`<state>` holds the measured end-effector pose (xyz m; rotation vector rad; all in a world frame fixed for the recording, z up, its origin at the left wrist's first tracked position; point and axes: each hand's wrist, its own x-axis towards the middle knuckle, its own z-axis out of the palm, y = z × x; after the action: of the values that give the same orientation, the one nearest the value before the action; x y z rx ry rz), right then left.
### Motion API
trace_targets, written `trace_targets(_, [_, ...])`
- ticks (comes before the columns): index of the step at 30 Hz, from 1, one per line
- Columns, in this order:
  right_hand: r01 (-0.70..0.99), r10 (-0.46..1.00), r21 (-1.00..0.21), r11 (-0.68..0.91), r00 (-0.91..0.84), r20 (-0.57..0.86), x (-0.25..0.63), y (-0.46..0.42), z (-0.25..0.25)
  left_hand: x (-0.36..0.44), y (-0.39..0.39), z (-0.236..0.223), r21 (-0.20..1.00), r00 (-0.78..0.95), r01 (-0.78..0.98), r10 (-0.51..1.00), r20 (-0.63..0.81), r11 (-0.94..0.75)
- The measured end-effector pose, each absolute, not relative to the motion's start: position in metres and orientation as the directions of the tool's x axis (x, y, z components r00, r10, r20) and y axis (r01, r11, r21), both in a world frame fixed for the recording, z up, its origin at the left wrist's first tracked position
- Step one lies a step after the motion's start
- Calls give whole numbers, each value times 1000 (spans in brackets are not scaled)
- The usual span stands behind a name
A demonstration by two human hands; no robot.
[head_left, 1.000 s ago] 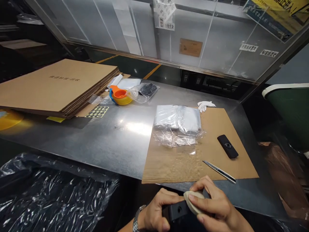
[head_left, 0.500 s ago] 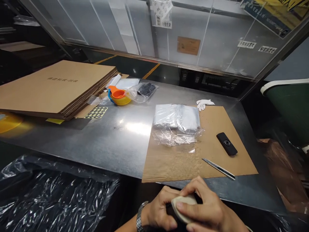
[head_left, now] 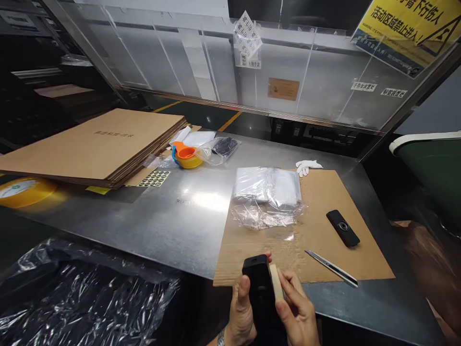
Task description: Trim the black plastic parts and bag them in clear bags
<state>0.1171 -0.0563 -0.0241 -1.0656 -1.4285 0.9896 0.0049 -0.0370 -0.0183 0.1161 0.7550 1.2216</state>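
My left hand [head_left: 240, 312] grips a black plastic housing [head_left: 260, 290], held upright at the table's front edge with the thumb along its left side. In my right hand [head_left: 298, 310] is a cream-coloured flat pad [head_left: 276, 283], pinched between thumb and fingers and set against the housing's right side. Farther right, a utility knife [head_left: 331, 268] lies across the edge of the cardboard sheet [head_left: 252, 259]. Beyond it on the cardboard rests a slim black piece with a round dial-like part [head_left: 343, 228].
Clear plastic bags [head_left: 268, 192] lie on the cardboard, a white glove [head_left: 308, 166] behind. To the left are stacked cardboard [head_left: 97, 149], yellow tape [head_left: 27, 191], a round-sticker sheet [head_left: 154, 178] and orange-yellow cups [head_left: 187, 156]. Black plastic sheeting [head_left: 82, 298] fills the lower left.
The black housing has come up into view, turned upright. The pad has moved from facing me to the housing's right side, still in my right hand. The view has tilted upward.
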Motion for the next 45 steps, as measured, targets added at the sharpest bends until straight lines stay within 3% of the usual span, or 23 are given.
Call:
trace_targets(3, [187,932,-913,363,-60,358,121,-67,-41,1,-25,-10,320,214,-857,843,-493,404])
trace_targets(6, [266,869,-828,494,-174,463,136,-77,-54,-8,-12,-6,157,323,-855,743,-587,495])
trace_targets(9, [360,829,-748,557,-293,477,159,-74,-48,-11,-8,-6,227,306,-815,728,-613,533])
trace_targets(13, [503,850,-690,520,-226,475,172,-52,-12,-2,-16,-6,288,432,-675,681,-592,679])
trace_targets(16, [537,791,-583,610,-366,491,158,-33,12,4,-24,-7,317,437,-697,731,-524,644])
trace_targets(20, [476,709,-528,703,-529,467,135,-26,18,2,-29,-8,434,350,-702,804,-481,565])
trace_targets(25, [547,782,-560,623,-444,436,135,-26,10,2,-31,-9,229,529,-704,711,-464,673])
trace_targets(27, [577,814,-574,581,-389,432,136,-28,8,4,-30,-8,201,551,-702,699,-456,684])
trace_targets(31, [536,772,-556,636,-441,458,132,-31,9,4,-29,-8,390,360,-697,764,-536,602])
trace_targets(35, [668,837,-513,539,-356,417,132,-25,15,4,-31,-11,545,276,-612,801,-532,573])
trace_targets(39, [687,817,-444,575,-455,354,122,-35,16,-1,-24,-14,452,318,-633,743,-589,629])
trace_targets(42, [597,716,-397,697,-551,429,110,-54,10,-4,-15,-14,351,357,-672,701,-617,652])
trace_targets(45, [545,712,-460,701,-502,490,109,-65,4,-4,-10,-10,255,415,-714,688,-596,652])
